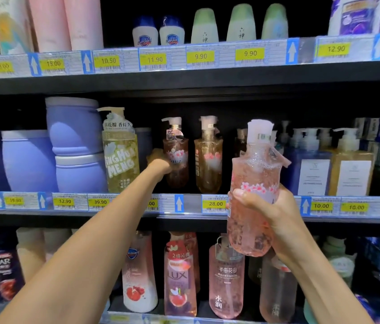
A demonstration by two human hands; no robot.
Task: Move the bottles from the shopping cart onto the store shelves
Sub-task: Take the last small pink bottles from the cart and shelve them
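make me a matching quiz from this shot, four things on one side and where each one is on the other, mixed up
Things:
1. pink bottle
2. rose bottle
3. purple tubs
4. green-capped bottles

Places:
A. top shelf
B. middle shelf, far left of the pumps
C. held in the right hand, off the shelf
D. middle shelf, under the left hand

Pairs: 1-C, 2-D, 3-B, 4-A

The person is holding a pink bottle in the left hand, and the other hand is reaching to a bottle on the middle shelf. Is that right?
Not quite. The head view shows the pink bottle in the right hand, not the left. The left hand is the one reaching to a pump bottle on the middle shelf.
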